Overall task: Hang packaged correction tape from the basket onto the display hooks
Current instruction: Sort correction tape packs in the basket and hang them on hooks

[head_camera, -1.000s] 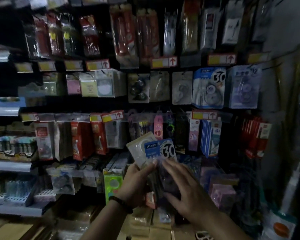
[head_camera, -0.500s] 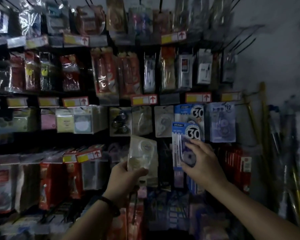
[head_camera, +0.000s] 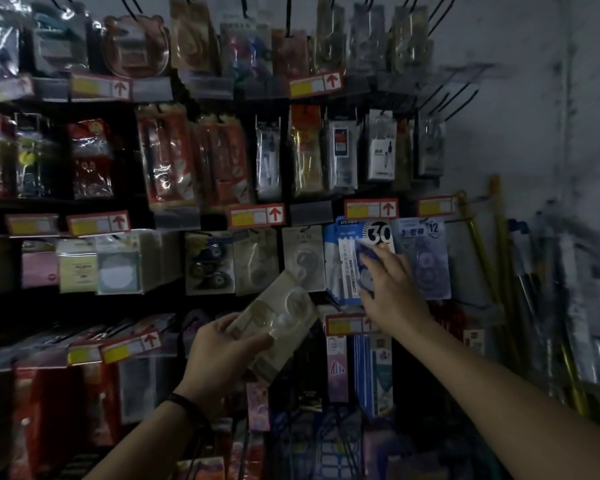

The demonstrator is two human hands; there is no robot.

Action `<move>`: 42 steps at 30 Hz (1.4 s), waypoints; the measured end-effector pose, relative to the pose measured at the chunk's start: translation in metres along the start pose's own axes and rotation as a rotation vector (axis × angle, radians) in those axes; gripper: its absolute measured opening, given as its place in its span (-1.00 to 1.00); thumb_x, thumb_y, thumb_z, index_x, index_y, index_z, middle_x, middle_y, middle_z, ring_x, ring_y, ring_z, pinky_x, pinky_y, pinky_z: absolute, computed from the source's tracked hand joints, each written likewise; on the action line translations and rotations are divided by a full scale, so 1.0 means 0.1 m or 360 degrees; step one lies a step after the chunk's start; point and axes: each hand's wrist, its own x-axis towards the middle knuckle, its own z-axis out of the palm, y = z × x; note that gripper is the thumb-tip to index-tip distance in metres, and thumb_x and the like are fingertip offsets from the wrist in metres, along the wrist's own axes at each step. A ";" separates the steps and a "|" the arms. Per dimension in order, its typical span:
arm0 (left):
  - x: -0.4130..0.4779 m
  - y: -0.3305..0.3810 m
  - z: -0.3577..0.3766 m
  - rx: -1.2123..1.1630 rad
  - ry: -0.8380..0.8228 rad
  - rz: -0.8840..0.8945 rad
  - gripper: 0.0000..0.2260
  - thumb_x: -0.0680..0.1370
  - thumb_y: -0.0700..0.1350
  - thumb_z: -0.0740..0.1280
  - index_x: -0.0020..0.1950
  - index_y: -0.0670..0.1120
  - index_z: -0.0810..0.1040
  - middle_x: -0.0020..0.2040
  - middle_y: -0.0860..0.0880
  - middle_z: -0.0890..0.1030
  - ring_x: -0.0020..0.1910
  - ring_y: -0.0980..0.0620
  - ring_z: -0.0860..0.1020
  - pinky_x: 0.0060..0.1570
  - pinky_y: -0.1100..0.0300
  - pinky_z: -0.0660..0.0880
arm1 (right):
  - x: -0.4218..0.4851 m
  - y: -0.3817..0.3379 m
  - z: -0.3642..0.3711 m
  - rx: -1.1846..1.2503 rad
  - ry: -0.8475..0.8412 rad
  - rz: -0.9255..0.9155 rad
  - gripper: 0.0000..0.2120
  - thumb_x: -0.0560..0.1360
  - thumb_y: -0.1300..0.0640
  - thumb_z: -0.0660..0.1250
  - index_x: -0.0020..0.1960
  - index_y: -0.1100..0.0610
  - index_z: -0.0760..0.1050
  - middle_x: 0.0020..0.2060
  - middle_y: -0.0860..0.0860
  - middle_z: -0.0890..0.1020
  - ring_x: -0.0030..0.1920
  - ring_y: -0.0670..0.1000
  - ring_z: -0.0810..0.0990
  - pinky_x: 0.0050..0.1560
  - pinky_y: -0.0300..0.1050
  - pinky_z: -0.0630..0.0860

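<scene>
Head view. Dim shop display, crowded with hooks and hanging stationery packs.

Right side, 3rd row from the top: right hand [head_camera: 394, 292] raised against a blue correction tape pack [head_camera: 343, 265] printed with a big 30. Fingers stretched fairly straight across the pack's front, thumb down near its lower edge. Cannot tell whether grasping the pack or only pressing it flat. Pack upright and level with its row, top edge tucked just under a yellow price tag [head_camera: 371, 208] with a red arrow. Hook itself hidden behind tag and pack. Just beside it on the right, a purple pack [head_camera: 426, 268] marked 12. Just beside it on the left, a hanging beige pack [head_camera: 303, 258].

Lower and further left: left hand [head_camera: 222, 355], fingers and thumb curled round the bottom end of a second pack [head_camera: 284, 317], beige with a clear blister. Held tilted, top leaning to the right, off the hooks and just below the beige row. Black band [head_camera: 187, 407] round that wrist.

Far right: yellow poles [head_camera: 497, 258] leaning against a grey wall [head_camera: 534, 98].
</scene>
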 end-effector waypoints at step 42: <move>0.29 0.10 -0.53 -0.0201 -0.0080 0.0004 -0.61 0.59 -0.30 0.47 0.39 -0.09 0.55 0.15 -0.13 0.75 0.08 -0.12 0.76 -0.10 0.00 0.72 | -0.18 -1.57 0.21 0.0591 -0.0239 -0.0511 -0.13 0.47 -0.19 0.48 0.65 0.04 0.20 0.47 -0.11 0.35 0.50 -0.05 0.23 0.49 -0.03 0.35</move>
